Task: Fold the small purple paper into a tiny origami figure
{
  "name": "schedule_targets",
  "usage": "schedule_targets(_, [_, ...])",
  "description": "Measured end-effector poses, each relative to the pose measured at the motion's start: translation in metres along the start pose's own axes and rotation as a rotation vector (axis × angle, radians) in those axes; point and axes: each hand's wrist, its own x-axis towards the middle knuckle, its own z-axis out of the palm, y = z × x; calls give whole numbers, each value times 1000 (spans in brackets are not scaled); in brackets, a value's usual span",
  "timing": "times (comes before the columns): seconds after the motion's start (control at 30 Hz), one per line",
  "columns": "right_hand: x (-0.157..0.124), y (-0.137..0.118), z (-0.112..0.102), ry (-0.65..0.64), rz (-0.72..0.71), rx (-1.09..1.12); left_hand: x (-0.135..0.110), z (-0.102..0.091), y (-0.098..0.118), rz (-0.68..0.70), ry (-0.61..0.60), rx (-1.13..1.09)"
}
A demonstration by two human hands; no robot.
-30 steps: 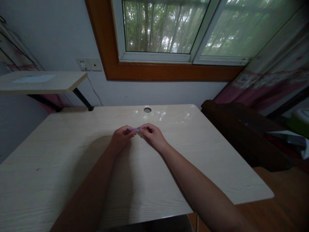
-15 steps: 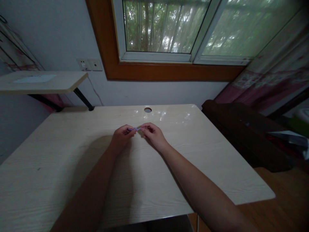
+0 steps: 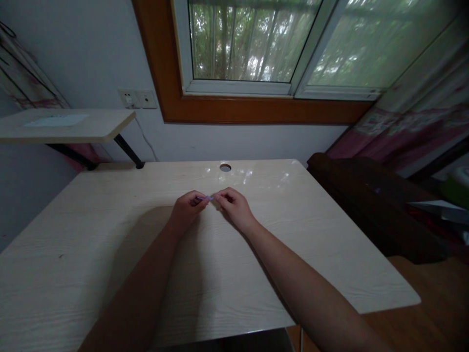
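A thin purple strip (image 3: pixel 210 198) runs between my two hands above the pale wooden desk (image 3: pixel 293 254). My left hand (image 3: pixel 186 210) is closed, its thumb and index finger pinching the strip. Close on its right, my right hand (image 3: pixel 232 204) also has thumb and fingertips pinched together at the strip's other end. Most of the strip is hidden by the fingers, and its material is too small to make out.
A round cable hole (image 3: pixel 225 167) lies near the desk's back edge. On the left, a raised shelf (image 3: pixel 110 129) with a sheet of paper (image 3: pixel 56 120) stands on black legs. Behind the desk are a wall socket (image 3: pixel 137 99) and a window; dark wooden furniture (image 3: pixel 351 195) stands right.
Less of the purple strip shows between my hands than before, and my fingertips have shifted slightly. Both hands stay pinched in nearly the same place; the whole view has moved a little.
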Motion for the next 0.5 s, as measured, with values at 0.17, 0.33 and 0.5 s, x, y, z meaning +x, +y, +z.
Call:
schedule_targets(0.17, [-1, 1, -1, -7, -22, -47, 0, 1, 3, 56, -8, 98])
schedule_targets(0.33, [-1, -2, -3, -54, -82, -113, 0, 0, 4, 114, -43, 166])
schedule_targets(0.5, [-2, -3, -3, -39, -100, -140, -1, -1, 5, 119, -37, 195])
